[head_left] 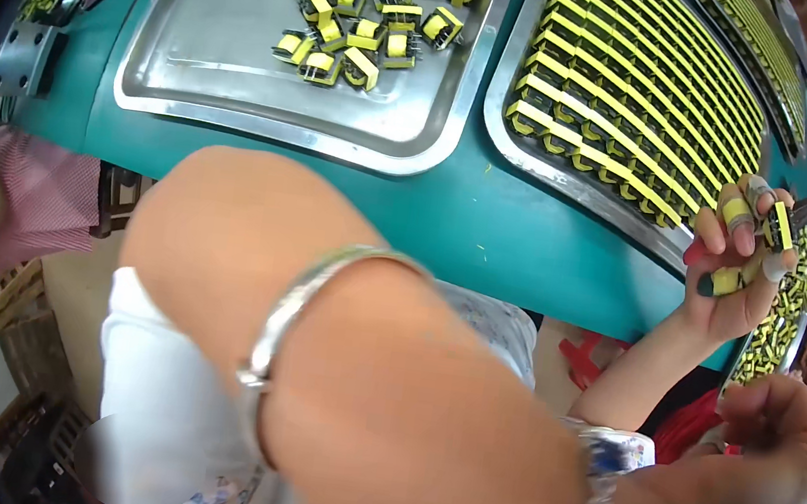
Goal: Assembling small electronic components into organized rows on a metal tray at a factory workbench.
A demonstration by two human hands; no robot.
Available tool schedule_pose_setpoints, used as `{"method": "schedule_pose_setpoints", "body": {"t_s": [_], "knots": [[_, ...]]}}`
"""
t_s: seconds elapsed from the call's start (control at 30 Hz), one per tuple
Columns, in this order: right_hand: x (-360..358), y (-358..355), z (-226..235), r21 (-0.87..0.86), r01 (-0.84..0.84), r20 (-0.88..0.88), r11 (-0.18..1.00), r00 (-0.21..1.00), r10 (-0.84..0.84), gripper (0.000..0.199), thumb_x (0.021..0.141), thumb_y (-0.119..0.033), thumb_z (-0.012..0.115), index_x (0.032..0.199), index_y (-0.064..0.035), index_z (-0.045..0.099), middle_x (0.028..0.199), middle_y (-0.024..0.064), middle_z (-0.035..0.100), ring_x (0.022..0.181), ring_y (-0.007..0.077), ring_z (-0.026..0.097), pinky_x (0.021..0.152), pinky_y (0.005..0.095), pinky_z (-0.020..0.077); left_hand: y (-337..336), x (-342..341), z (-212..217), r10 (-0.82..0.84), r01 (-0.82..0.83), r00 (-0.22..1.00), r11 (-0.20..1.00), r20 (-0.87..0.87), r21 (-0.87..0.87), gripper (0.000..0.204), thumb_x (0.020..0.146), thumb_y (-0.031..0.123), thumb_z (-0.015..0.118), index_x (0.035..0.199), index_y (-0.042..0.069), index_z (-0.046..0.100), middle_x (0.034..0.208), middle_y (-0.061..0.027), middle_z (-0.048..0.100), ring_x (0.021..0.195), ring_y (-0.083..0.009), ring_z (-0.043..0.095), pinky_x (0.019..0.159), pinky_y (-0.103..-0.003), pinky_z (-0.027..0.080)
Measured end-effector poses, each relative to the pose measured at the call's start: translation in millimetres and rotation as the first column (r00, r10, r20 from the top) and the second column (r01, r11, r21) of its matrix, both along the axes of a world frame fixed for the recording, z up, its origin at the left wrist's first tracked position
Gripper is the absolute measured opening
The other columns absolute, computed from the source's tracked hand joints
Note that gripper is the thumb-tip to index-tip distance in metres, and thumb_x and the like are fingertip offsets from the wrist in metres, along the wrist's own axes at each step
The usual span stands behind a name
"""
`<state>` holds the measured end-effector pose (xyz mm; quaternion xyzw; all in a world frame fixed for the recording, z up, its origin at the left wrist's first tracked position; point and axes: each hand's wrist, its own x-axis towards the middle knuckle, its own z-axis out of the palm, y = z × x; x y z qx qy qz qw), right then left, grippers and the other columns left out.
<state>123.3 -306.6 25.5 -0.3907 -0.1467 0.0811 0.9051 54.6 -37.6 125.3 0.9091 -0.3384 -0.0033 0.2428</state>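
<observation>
We look down over a teal bench [448, 217] where small yellow-taped transformer cores are being handled. At the right edge of the view, a raised hand [737, 263] with taped fingertips is clenched around several yellow cores [737, 214], one pinched up near the fingertips and another lying lower against the palm; the forearm under it rises from below. Whether this is our left or right hand we cannot tell from the angle.

Lower right, a second hand [774, 418] hangs near the frame's rim, its fingers loosely curled. We cannot tell whether its grip holds anything. A large forearm with a silver bangle [301, 310] fills the foreground and hides much of the bench's near edge.

Just beside the raised hand, a steel tray [497, 112] carries tight, ordered rows of the same yellow cores [635, 89]. Left of it, a second metal tray [241, 101] holds a loose scatter of cores [352, 14] bunched in its far half, with its near half bare. More packed rows show at the far right edge, partly blurred by the lens rim.
</observation>
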Motion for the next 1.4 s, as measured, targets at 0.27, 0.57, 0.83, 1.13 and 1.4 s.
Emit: {"method": "schedule_pose_setpoints", "body": {"t_s": [0.27,0.57,0.83,1.13,1.4], "knots": [[9,-34,-22,-0.061,0.072,0.051,0.996,0.996,-0.069,0.05,0.088,-0.034,0.06,0.128,-0.009,0.041,0.114,0.0093,0.05,0.082,0.0107,0.051,0.07,0.0316,0.0408,-46,21,-23,-0.136,0.142,0.987,0.988,0.085,-0.061,0.033,0.061,0.007,0.065,0.093,0.0,0.062,0.06,-0.0042,0.045,0.049,-0.0163,0.044,0.039,-0.026,0.034],[-14,-21,13,-0.231,0.133,-0.123,0.964,0.979,-0.165,0.056,0.084,-0.027,0.066,0.128,-0.0131,0.037,0.106,0.0066,0.05,0.089,0.0159,0.049,0.08,0.0359,0.0405,-27,36,-7,-0.284,0.292,0.951,0.955,0.123,-0.051,0.033,0.061,0.007,0.065,0.093,0.0,0.062,0.06,-0.0041,0.045,0.048,-0.0166,0.044,0.039,-0.027,0.034],[0,-2,-2,-0.14,0.162,-0.014,0.977,0.986,-0.166,0.042,0.089,-0.027,0.059,0.119,0.0006,0.048,0.107,0.0179,0.054,0.075,0.0112,0.054,0.066,0.0344,0.0502,-36,30,26,-0.295,0.265,0.935,0.95,0.198,0.164,0.033,0.061,0.007,0.065,0.093,-0.001,0.062,0.059,-0.0041,0.044,0.048,-0.0169,0.043,0.039,-0.027,0.033],[-5,-15,6,-0.178,0.135,0.051,0.975,0.991,-0.127,0.049,0.086,-0.033,0.063,0.122,-0.0036,0.046,0.109,0.0161,0.052,0.078,0.0105,0.054,0.065,0.0338,0.0483,-63,44,36,-0.405,0.32,0.863,0.901,0.3,0.294,0.033,0.061,0.007,0.064,0.093,-0.001,0.062,0.059,-0.004,0.043,0.047,-0.0172,0.042,0.039,-0.028,0.033],[-12,-4,17,-0.093,0.212,0.013,0.973,0.977,-0.211,0.049,0.086,-0.029,0.064,0.118,0.0041,0.047,0.1,0.0214,0.055,0.071,0.0119,0.056,0.061,0.0331,0.0524,-73,56,59,-0.478,0.396,0.859,0.847,0.182,0.355,0.035,0.063,0.008,0.062,0.096,-0.004,0.061,0.062,-0.0061,0.048,0.048,-0.0186,0.045,0.042,-0.028,0.032]]}}
